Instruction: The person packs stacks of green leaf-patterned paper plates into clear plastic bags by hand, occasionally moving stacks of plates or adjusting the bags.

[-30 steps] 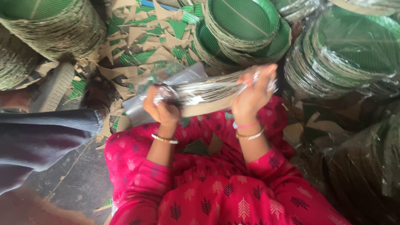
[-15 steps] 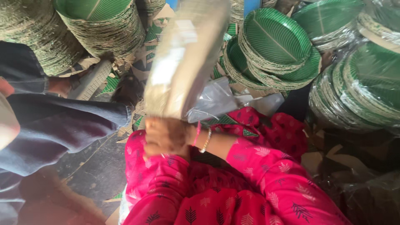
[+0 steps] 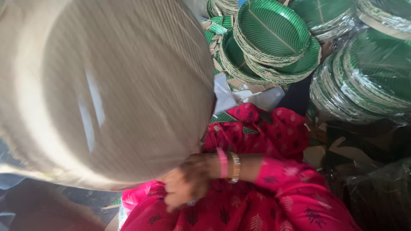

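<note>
Beige, blurred underside of a stack of paper plates in clear wrap, filling the upper left and centre of the frame, raised close to the camera. Right hand at lower centre, fingers curled at the stack's lower edge over the pink patterned lap; firm grip or mere touch impossible to tell. Pink bangle and metal bangle on that wrist. Left hand nowhere visible, hidden behind the stack. Green leaf-print plates piled at upper right, more wrapped stacks along the right edge, cardboard scraps between.
</note>
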